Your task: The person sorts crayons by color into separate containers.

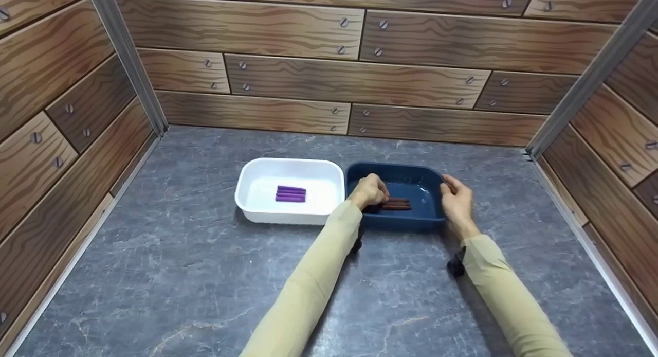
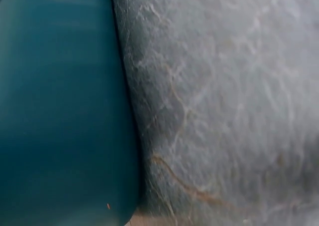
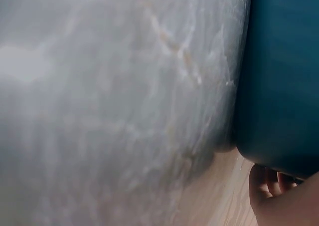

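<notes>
A dark blue tub [image 1: 406, 222] stands on the table, with several thin brown sticks [image 1: 397, 205] side by side on its floor. My left hand [image 1: 369, 190] reaches in over the tub's left front side. Its fingertips pinch the left end of a brown stick; the hand partly hides the sticks. At the tub's right end my right hand [image 1: 457, 200] grips the rim. The right wrist view has curled fingers [image 3: 257, 186] against the tub's outer wall [image 3: 284, 86]. Only the tub's outer wall [image 2: 65, 111] and the table show in the left wrist view.
A white tub [image 1: 290, 218] stands close against the blue one on the left, holding several purple sticks [image 1: 291, 194] in a row. Wood-patterned walls [image 1: 288, 74] enclose the grey marbled table [image 1: 169, 254] at the back and both sides.
</notes>
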The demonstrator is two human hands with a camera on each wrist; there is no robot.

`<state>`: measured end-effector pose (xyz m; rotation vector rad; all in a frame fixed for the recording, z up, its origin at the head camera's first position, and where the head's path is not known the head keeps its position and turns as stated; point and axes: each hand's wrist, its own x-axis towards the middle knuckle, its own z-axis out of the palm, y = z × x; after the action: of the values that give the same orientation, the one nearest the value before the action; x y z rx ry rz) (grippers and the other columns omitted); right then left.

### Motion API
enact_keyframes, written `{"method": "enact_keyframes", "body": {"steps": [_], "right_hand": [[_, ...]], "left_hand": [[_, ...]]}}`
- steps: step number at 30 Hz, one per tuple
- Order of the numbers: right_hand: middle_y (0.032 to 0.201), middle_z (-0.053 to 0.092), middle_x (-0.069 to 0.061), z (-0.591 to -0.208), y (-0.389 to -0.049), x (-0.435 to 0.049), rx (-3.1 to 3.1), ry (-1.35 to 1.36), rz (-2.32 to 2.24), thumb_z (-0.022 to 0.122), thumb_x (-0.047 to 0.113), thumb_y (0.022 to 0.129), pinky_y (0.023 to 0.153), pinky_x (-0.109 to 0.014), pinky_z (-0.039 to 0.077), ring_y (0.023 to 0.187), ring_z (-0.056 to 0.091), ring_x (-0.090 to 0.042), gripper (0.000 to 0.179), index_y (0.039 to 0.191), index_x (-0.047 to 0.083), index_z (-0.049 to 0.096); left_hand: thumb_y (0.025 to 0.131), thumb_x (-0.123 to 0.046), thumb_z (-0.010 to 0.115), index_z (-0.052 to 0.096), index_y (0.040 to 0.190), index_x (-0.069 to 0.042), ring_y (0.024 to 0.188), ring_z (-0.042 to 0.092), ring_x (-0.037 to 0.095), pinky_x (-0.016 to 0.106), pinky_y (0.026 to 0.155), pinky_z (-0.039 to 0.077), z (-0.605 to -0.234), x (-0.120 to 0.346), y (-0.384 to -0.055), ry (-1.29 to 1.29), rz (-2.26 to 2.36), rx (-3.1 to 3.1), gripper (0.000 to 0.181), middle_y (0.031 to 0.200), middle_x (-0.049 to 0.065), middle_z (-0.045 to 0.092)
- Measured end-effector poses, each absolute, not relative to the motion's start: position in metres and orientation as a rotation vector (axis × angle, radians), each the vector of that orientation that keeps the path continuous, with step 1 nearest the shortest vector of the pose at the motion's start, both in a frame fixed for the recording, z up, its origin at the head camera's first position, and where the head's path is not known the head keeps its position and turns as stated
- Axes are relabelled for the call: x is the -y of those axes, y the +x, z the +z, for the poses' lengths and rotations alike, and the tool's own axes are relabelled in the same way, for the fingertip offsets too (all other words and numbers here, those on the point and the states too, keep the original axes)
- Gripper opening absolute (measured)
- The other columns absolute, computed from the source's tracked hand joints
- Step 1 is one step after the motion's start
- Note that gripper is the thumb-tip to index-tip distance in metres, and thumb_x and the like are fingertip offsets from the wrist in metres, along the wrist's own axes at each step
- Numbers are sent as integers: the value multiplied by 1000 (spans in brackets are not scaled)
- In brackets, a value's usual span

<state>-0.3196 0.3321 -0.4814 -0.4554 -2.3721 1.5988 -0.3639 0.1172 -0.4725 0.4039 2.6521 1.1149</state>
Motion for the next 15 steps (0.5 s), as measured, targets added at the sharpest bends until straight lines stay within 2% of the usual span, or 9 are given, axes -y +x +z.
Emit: {"method": "enact_keyframes", "body": {"steps": [7,15], "right_hand": [[145,50,-18,-482,-319,-331,2372,-450,1612,40,13,105,107,-36,40,131,48,-26,43,147,6,44],[144,51,-19,-482,-319,-333,2347,-448,1628,41,11,104,107,-35,39,129,48,-26,43,146,4,45]], "left_hand": [[86,-10,73,80,93,-11,105,64,19,27,94,51,-474,-115,-365,445,1081,-2670,10,105,4,75],[88,-10,71,78,100,-9,108,65,19,29,92,52,-474,-118,-365,470,1187,-2614,15,109,5,74]]}}
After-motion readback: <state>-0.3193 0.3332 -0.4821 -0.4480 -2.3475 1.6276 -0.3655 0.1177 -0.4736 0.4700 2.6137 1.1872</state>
